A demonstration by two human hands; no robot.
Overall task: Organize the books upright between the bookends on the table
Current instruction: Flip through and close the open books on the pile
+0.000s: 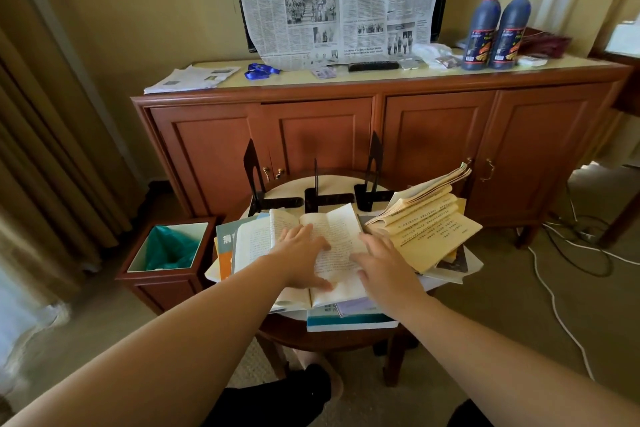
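Starting point: nothing stood between the bookends yet — every book lay flat or splayed on the small round table (346,340).
Step in hand: by my reading, closing the open book (332,253) that topped the pile, the first thing needed before it could be stood up.
Left hand (301,258): lay flat on the left page near the gutter, fingers spread and straight, thumb out toward the near edge — touching, not gripping.
Right hand (384,267): lay over the right page and its outer edge, fingers spread and only loosely bent; whether the fingertips had got under the page edge could not be told.
Books: the open book rested on a heap of closed ones; a second, yellow-paged book (426,229) lay fanned open just to its right, and a teal-edged book (349,322) stuck out at the near rim.
Bookends: three black metal ones stood at the far side of the table — left bookend (252,177), middle bookend (316,187), right bookend (374,166) — with bare gaps between them.
Next move, as I judged it: fold the two halves shut, take the book by its spine, turn it upright and set it in a gap against a bookend.
Care needed: the pile looked unsteady, so lifting from the top could shift the books beneath.
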